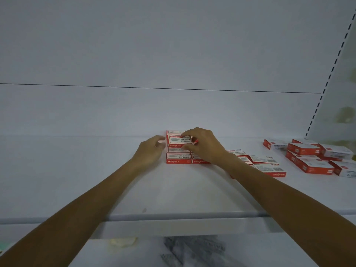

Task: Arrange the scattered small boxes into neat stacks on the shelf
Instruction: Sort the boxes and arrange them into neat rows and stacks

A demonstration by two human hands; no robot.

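My right hand [202,145] pinches top box [180,140], thumb near edge, fingers far edge, on neat block [178,158] at back of shelf [134,189]. My left hand [152,149] loosely curled just beside box's left end, holding nothing; contact unclear. Box likely light, stiff card, glossy, so grip sides. Bare shelf left; loose boxes [267,162] crowd right; front lip [173,216] well clear.

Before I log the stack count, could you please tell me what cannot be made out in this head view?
Head view:
- Stacked red-and-white cardboard boxes: the right hand hides their right side, so the count is unclear.
- Top box gripped by that hand: small print blurred.
- Left hand: whether its fingers touch the stack is too small to tell.
- Scattered red-and-white boxes at right: cut off by the frame's edge.
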